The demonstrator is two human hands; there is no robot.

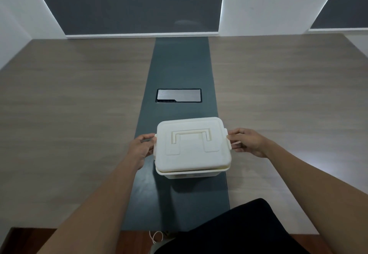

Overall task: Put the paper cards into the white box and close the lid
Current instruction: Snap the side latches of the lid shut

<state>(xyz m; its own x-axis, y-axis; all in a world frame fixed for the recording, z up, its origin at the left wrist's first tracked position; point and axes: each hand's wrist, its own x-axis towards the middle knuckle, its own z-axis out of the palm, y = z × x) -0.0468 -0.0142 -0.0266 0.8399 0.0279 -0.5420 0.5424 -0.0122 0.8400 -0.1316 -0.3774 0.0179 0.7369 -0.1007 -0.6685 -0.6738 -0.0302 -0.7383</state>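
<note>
**Lid on, latches next**

Our left hand [141, 147] and right hand [247, 141] press the side clips of the white box [192, 150] at the near middle of the table [79, 114]. We judge even pressure on both sides seats the lid [191, 160] squarely. No paper cards show; the contents are hidden

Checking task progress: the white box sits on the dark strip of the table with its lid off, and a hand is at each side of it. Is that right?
Not quite. The head view shows the lid on the white box, covering its top, with the handle folded flat. The rest holds: the box sits on the dark strip of the table, with the left hand and right hand at its sides.
</note>
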